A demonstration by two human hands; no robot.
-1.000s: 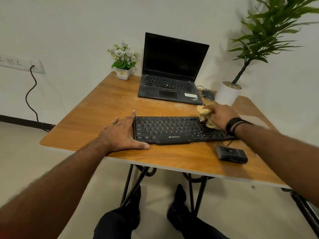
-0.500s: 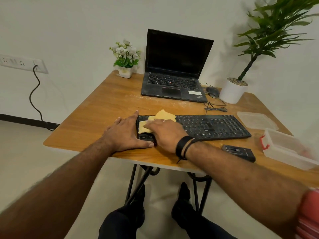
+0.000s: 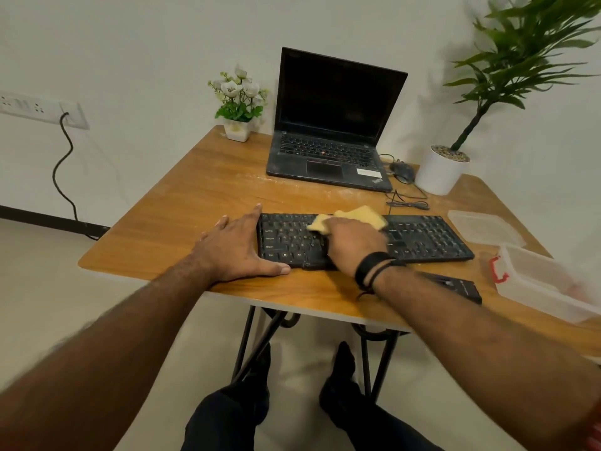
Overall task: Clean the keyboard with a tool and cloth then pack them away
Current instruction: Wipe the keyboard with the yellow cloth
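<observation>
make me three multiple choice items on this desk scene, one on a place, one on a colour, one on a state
1. Where is the cloth?
A. on the keyboard
B. on the laptop
C. in the box

2. What colour is the cloth?
A. blue
B. yellow
C. white

3. What state is the box in?
A. lid on
B. tipped over
C. open, with the lid beside it

Answers:
1 A, the right hand presses it on the keys.
2 B, it shows pale yellow past the fingers.
3 C, the lid lies flat on the table behind the box.
</observation>
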